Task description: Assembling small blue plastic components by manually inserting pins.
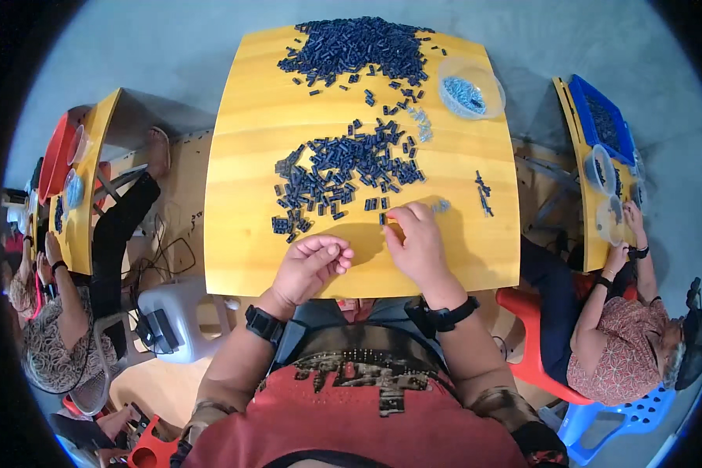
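Observation:
Small black rectangular parts (351,168) lie in a loose heap on the yellow table in front of me. My left hand (313,267) hovers at the near edge, thumb against curled fingers; whatever they may hold cannot be made out. To its right, my right hand (420,248) has its thumb and index finger closed at one small black part (382,219). Beside that hand lies a little group of clear, shiny small pieces (441,205). Further right, several thin dark pieces (483,193) lie in a short row.
A larger pile of black parts (359,47) covers the table's (242,156) far end. A clear round tub (464,90) of shiny pieces stands far right, with some strewn beside it. Co-workers sit at tables on both sides; a blue tray (600,117) is on the right one.

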{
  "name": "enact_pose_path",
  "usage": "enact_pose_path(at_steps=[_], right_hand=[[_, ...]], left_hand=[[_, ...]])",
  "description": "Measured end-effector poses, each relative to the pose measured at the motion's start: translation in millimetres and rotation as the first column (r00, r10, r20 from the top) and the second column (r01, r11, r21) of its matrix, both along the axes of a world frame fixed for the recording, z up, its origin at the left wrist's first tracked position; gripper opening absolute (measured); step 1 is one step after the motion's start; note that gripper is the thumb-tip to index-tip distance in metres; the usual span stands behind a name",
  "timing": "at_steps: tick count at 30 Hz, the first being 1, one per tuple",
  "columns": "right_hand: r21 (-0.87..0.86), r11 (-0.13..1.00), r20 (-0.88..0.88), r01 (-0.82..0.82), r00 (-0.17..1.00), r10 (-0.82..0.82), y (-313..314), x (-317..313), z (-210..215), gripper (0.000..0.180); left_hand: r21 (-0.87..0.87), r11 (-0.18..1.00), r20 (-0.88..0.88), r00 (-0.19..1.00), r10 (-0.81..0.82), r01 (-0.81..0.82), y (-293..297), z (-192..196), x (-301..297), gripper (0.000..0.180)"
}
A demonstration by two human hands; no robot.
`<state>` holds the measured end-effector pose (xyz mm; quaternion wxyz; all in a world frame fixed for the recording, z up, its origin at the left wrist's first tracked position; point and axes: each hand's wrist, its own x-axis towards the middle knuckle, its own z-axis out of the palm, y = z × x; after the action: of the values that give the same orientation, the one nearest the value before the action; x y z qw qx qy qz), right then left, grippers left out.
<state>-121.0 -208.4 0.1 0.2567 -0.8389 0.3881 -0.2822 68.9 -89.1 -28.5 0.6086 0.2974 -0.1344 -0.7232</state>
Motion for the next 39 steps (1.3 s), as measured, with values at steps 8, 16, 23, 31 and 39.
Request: enact_pose_path(at_steps=[8,16,23,31,39], right_hand=[[0.014,1.000,-0.008,-0.006,1.000,0.006,3.1,2.0,1.3,0.024],[-0.050,0.997,-0.032,-0.054,0.998,0.053,0.9,13.6,1.3,0.024],[-0.060,0.997,-0.033,-0.048,0.998,0.046,0.6,14.7,-3.4,0.018],[0.095,0.990,0.145,-0.100,0.986,0.085,11.8,9.5,9.7,0.021],[0.152,0.973,0.258,-0.175,0.957,0.132,27.5,6.7,29.1,0.022]], left_hand=[[0.000,1.000,0.011,1.000,0.009,-0.009,0.3,-1.2,-0.6,0.019],[0.012,1.000,0.038,0.999,0.009,-0.009,0.1,1.7,-0.3,0.019],[0.011,1.000,0.035,0.999,0.016,-0.016,1.3,-1.3,-1.7,0.019],[0.082,0.997,0.127,0.992,-0.003,-0.008,-0.5,5.5,-6.4,0.020],[0.134,0.986,0.061,0.992,-0.111,0.102,-9.7,33.1,-21.1,0.024]])
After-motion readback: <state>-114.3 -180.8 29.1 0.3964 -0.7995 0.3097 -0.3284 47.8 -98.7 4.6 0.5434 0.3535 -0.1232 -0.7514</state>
